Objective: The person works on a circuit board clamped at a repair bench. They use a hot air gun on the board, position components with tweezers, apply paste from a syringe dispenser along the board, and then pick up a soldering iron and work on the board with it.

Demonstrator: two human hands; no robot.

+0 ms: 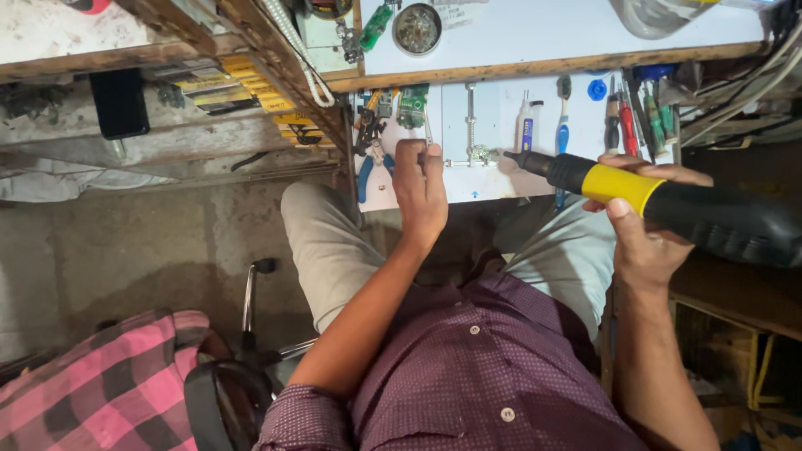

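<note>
Mid-job: right hand point(643, 230) clenched round iron point(668, 205), tip at clamped part point(480, 154), left hand point(420, 188) pinching thin wire point(428, 134), joint unfinished.

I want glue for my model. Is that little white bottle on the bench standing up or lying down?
Lying flat. The bottle rests on its side on the white bench, among a toothbrush and screwdrivers.

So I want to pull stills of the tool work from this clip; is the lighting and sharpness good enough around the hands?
Head view: the white bench top is evenly bright, no harsh glare; the left hand and the right hand on the black, yellow-collared soldering tool are sharp; the floor at lower left and the right edge fall into dim shadow; straight shelf edges bow slightly from the wide lens.
</note>
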